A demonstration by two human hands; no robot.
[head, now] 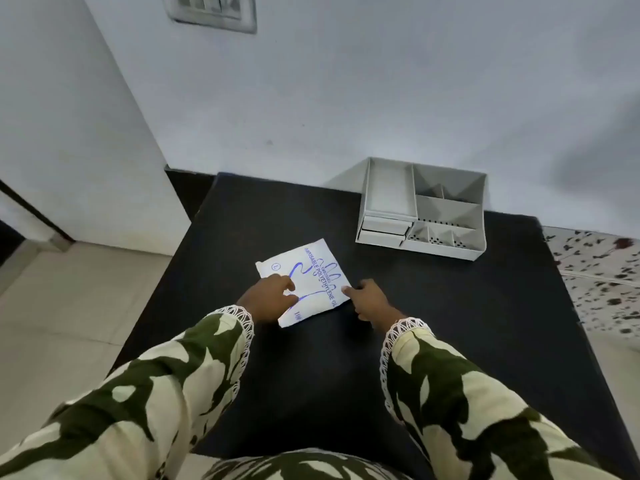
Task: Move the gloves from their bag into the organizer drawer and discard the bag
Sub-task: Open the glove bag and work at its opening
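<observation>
A flat white glove bag (311,271) with blue print of a hand and lettering lies on the black table (433,323), near its middle. My left hand (268,297) rests on the bag's near left part, fingers spread on it. My right hand (369,297) touches the bag's right corner with its fingertips. The bag lies flat, not lifted. The grey organizer (422,209) stands at the table's far right, with two small shut drawers (382,230) at its front left and open compartments on top. No loose gloves are in sight.
A white wall runs behind the table, with a switch plate (211,10) high up. Pale floor tiles lie to the left, speckled flooring to the right. My patterned green and cream sleeves fill the foreground.
</observation>
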